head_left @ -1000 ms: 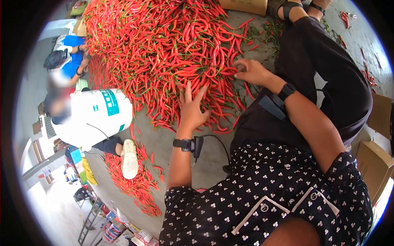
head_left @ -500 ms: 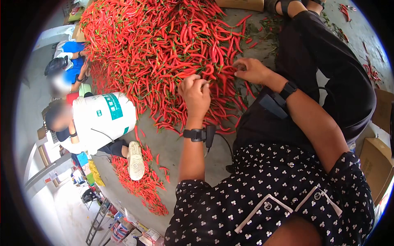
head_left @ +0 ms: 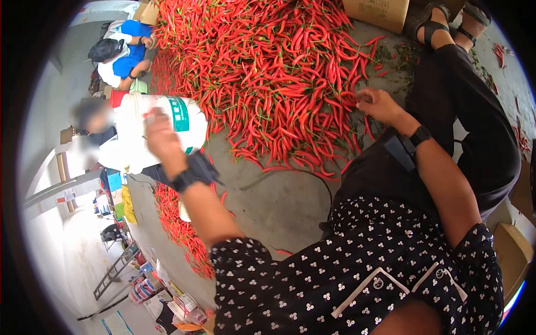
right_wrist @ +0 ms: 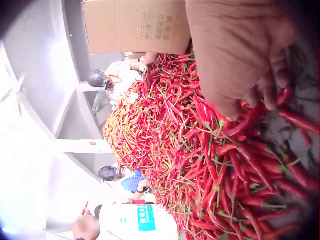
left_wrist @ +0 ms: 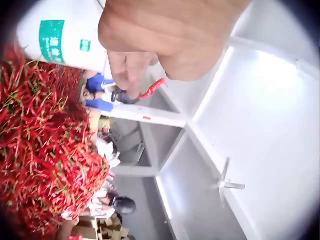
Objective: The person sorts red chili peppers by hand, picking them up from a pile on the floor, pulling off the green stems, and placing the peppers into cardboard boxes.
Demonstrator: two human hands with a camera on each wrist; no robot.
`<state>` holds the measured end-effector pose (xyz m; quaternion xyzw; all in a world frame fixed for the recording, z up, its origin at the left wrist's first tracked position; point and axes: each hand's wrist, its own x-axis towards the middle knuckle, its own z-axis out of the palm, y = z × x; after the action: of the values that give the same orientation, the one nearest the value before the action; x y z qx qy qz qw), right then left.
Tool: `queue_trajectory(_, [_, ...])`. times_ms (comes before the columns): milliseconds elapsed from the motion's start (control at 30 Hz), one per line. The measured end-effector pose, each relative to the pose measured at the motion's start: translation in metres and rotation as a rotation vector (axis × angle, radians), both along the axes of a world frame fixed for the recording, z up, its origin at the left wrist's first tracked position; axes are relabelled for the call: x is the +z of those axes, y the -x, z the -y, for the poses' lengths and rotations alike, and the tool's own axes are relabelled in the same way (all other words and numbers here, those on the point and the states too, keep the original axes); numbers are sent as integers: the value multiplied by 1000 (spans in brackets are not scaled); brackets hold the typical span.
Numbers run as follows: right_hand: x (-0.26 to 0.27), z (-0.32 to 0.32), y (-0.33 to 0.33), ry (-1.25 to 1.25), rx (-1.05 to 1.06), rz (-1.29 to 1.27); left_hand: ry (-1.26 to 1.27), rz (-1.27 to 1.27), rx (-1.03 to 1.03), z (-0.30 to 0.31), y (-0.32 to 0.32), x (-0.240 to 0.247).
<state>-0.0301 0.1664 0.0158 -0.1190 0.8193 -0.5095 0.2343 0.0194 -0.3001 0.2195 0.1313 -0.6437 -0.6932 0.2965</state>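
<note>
My left hand [head_left: 163, 137], blurred, is raised in front of the white bucket [head_left: 195, 124] with a green label. In the left wrist view its fingers pinch a red chili [left_wrist: 153, 88], whose end sticks out past the fingertips. My right hand [head_left: 381, 107] is low at the right edge of the big chili pile [head_left: 262, 72], with bent fingers. The right wrist view shows that hand [right_wrist: 240, 55] touching chilies, with thumb and fingertips among them; whether it grips one is unclear.
Cardboard boxes [head_left: 379, 12] stand beyond the pile and at the right. A smaller chili heap [head_left: 181, 223] lies on the floor below the bucket. One person sits behind the bucket, another in blue [head_left: 133, 50] at the far left. Stems and leaves [head_left: 405, 58] litter the floor.
My left hand has left the pile and moved left, up to the bucket, with a chili in its fingers. The right hand has stayed at the pile's edge while the head view shifted.
</note>
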Motion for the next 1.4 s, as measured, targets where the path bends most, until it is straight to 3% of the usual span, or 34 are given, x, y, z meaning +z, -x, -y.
queue_trajectory(67, [1,0,0,10,6,22,-173,-146,288,-8,-1,39])
queue_trajectory(100, [3,0,1,6,-3,44,-174,-146,287,-8,-2,33])
queue_trajectory(167, [5,0,1,-1,-17,73,208,65,261,-14,-9,-6])
queue_trajectory(267, [2,-1,0,5,-34,72,1048,458,-11,-86,-39,-92])
queue_trajectory(300, [-1,-2,-1,-8,-27,13,988,488,-99,-135,-51,-99])
queue_trajectory(333, [-2,-3,-2,-21,-18,-47,1123,400,-228,-145,-63,-131])
queue_trajectory(500, [-3,-2,-1,-45,-7,9,1408,503,-554,-232,-111,-157])
queue_trajectory(567, [-4,0,-1,-42,-19,16,1492,403,-747,-245,-120,-163])
queue_trajectory(733, [-6,-2,-1,-16,-27,-3,1494,444,-824,-245,-107,-162])
queue_trajectory(800, [-7,-2,0,-27,-30,-4,1555,266,-1010,-244,-112,-167])
queue_trajectory(933, [-8,-1,1,-62,-25,-13,1632,177,-970,-234,-121,-186])
queue_trajectory(1033, [-7,-3,0,-31,-16,22,1643,151,-639,-217,-111,-198])
queue_trajectory(1167, [-5,-2,1,-44,-34,18,1722,130,-452,-191,-91,-194])
queue_trajectory(1233, [-3,0,1,-89,-50,-37,1544,294,-206,-183,-80,-177])
queue_trajectory(1333, [3,4,-1,-76,-72,-22,1363,512,-181,-175,-68,-173])
queue_trajectory(1400, [8,10,-2,-117,-65,-92,1387,607,-215,-177,-60,-169])
